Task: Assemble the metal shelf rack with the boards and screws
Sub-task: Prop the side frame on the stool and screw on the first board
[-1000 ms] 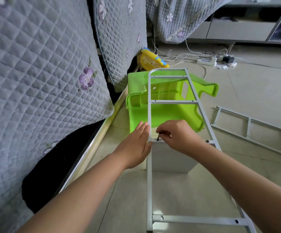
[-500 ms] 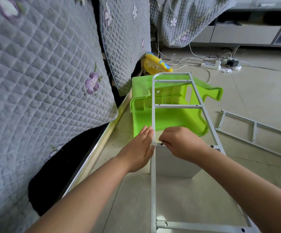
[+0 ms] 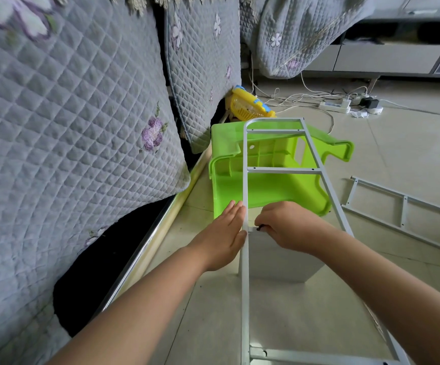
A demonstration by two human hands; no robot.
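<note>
Nearest the camera, a bottom crossbar (image 3: pixel 318 355) of the grey metal side frame (image 3: pixel 244 285) spans the lower edge of the view, above the tiled floor (image 3: pixel 411 154). The frame runs away from the viewer like a ladder, its long left rail rising up the middle of the view. A white board (image 3: pixel 279 259) stands under the frame at its middle rung, its top edge meeting that rung.

The left hand (image 3: pixel 222 239) lies flat against the outer side of the left rail, fingers straight and together, holding nothing. Just across the rail, the right hand (image 3: pixel 290 227) has its grip pinched on a small dark screw (image 3: pixel 261 228) at the rung's left end, right beside the rail.

Beyond the hands, a green plastic stool (image 3: pixel 268 191) lies tipped on the floor behind the frame's upper rungs. A second metal side frame (image 3: pixel 405 214) lies flat on the floor to the right, well apart. Left of everything, a sofa with a quilted grey cover (image 3: pixel 68 127) borders the floor. Farther back are a yellow toy (image 3: pixel 247 108) against the sofa and a white power strip (image 3: pixel 336 105) with tangled cables.
</note>
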